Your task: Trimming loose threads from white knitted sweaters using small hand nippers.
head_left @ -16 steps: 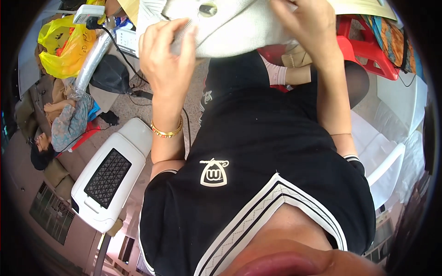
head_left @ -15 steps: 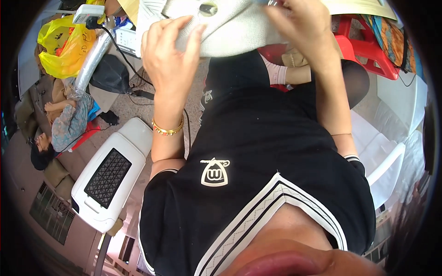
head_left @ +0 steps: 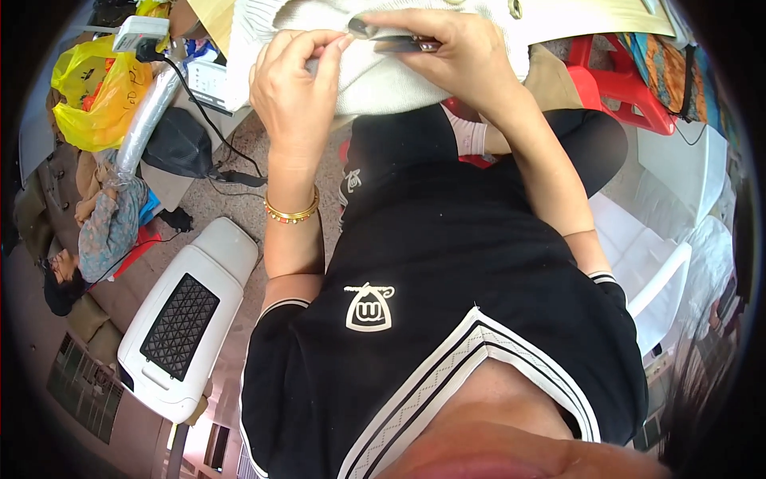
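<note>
A cream knitted garment [head_left: 383, 88] lies across the table's near edge under both hands. My right hand [head_left: 467, 60] is closed around small dark thread snips [head_left: 399, 45], their blades pointing left. Just above the blades is a dark round button [head_left: 361, 29], tilted against the knit. My left hand [head_left: 295, 84], with gold bangles at its wrist, has thumb and forefinger pinched together beside that button. Whatever lies between those fingertips is too small to make out. Another button [head_left: 515, 9] shows on the garment at the top right.
Left of the table edge are a white power strip [head_left: 142, 33] with a black cord, a yellow plastic bag [head_left: 100, 92] and a black bag [head_left: 177, 140]. A white chair-like piece [head_left: 183, 319] and a seated person [head_left: 112, 231] are farther left. A red stool [head_left: 622, 88] stands right.
My right hand has come left and down, bringing the snips beside the button. My left fingers have closed into a pinch near it. The garment has shifted, with more of it visible.
</note>
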`<state>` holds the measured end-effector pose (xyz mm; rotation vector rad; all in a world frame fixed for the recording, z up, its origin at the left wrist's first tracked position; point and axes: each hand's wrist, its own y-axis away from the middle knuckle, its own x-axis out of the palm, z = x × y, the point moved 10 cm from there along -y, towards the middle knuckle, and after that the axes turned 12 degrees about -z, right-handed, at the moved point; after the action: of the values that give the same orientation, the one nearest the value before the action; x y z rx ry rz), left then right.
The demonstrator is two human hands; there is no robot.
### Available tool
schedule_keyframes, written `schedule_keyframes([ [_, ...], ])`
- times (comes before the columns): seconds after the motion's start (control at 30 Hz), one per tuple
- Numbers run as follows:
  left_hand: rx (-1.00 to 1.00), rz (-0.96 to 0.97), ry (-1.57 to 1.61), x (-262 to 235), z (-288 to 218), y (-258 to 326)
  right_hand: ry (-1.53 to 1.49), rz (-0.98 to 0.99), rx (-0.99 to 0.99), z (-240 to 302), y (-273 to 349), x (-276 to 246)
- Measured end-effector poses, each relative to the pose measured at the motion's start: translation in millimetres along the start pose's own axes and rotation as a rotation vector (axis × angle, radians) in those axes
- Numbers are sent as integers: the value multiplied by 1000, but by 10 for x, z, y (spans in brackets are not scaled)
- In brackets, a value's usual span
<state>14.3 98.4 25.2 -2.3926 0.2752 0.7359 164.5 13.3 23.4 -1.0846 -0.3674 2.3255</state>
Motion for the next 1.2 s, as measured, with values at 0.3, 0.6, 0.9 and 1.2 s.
schedule_keyframes([
  [0.3,117,-16,-51,5,-14,108,73,-18,-27,8,-36,30],
  [0.6,29,-6,-109,-7,-104,49,121,4,-26,-18,14,69],
  [0.9,106,-64,49,-50,-54,18,3,-59,27,90,-118,3],
  [1.2,219,7,327,-9,-290,5,-197,155,337,-143,-227,123],
])
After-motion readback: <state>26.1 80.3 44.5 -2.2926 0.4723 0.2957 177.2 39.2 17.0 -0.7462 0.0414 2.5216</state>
